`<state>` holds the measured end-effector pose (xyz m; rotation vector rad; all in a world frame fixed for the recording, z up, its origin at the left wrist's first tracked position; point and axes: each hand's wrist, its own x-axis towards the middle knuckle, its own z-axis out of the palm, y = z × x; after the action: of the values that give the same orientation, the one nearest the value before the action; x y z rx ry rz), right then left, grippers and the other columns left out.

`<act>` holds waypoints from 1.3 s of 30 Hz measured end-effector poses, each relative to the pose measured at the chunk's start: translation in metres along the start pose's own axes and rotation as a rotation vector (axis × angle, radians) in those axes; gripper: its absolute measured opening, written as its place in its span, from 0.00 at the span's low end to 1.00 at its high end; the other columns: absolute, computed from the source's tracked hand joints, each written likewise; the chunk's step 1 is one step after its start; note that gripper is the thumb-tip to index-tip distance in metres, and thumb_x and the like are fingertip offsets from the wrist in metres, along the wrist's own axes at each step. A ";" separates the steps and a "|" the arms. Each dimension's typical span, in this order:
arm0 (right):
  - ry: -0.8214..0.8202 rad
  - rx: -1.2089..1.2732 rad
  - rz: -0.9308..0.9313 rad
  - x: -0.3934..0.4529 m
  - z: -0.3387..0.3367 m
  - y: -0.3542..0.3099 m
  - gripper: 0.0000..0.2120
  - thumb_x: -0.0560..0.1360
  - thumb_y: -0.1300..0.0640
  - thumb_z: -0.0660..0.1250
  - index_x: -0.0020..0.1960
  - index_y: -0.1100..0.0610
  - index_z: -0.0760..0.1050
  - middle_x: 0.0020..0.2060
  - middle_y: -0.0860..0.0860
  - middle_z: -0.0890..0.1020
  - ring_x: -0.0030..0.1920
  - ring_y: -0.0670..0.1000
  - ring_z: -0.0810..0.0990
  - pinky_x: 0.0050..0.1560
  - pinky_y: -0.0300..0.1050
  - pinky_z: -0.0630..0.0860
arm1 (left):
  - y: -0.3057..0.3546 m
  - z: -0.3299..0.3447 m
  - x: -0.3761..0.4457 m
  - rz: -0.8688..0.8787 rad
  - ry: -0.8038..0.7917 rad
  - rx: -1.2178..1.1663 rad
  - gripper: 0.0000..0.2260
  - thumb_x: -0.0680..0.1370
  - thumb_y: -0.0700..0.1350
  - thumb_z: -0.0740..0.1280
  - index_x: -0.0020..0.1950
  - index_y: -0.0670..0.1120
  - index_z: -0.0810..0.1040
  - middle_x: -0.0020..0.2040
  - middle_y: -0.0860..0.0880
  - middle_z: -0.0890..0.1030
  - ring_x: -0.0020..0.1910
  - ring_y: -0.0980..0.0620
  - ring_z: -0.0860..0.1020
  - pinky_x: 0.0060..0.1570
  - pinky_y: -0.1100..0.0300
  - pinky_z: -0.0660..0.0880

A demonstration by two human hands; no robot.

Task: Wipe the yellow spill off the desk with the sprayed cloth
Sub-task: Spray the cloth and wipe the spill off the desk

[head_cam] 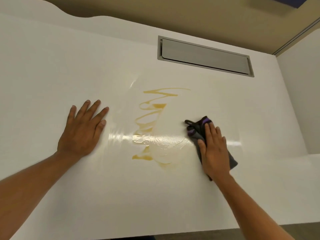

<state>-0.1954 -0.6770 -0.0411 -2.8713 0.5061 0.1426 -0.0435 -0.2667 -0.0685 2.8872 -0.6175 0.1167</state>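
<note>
Fingers [210, 134] straight, the right hand [215, 153] presses the cloth [194, 134] right of the yellow spill [158, 106] — dragged back loaded, it could smear the seemingly wet film [166, 141] wider.

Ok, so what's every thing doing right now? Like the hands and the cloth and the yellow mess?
Spill: partly smeared, yellow streaks left.
Cloth: on the desk, right of the spill.
Right hand: pressing flat on the cloth.
Left hand: flat on the desk, holding nothing.
Flap: looks shut.
</note>
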 end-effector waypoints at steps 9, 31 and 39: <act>0.028 -0.076 -0.135 0.169 -0.008 -0.086 0.30 0.89 0.46 0.52 0.86 0.57 0.52 0.86 0.56 0.57 0.84 0.61 0.57 0.82 0.61 0.58 | 0.000 -0.002 0.000 -0.002 0.002 0.006 0.24 0.89 0.52 0.50 0.84 0.52 0.68 0.84 0.47 0.67 0.84 0.41 0.64 0.83 0.38 0.55; 0.011 -0.075 -0.210 0.177 -0.009 -0.104 0.29 0.89 0.48 0.54 0.86 0.57 0.54 0.86 0.57 0.59 0.83 0.63 0.59 0.80 0.60 0.61 | 0.002 -0.004 -0.001 -0.023 0.058 0.033 0.21 0.90 0.50 0.53 0.83 0.52 0.69 0.84 0.47 0.69 0.83 0.42 0.67 0.81 0.36 0.60; -0.108 -0.075 -0.531 0.115 0.020 -0.181 0.30 0.88 0.45 0.54 0.87 0.51 0.53 0.87 0.50 0.56 0.85 0.56 0.55 0.83 0.59 0.56 | 0.001 -0.006 0.001 -0.035 0.002 0.000 0.23 0.89 0.51 0.50 0.83 0.53 0.68 0.85 0.49 0.67 0.84 0.43 0.64 0.83 0.39 0.56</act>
<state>-0.0263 -0.5440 -0.0392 -2.9331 -0.2910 0.2265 -0.0436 -0.2673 -0.0627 2.8963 -0.5662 0.1141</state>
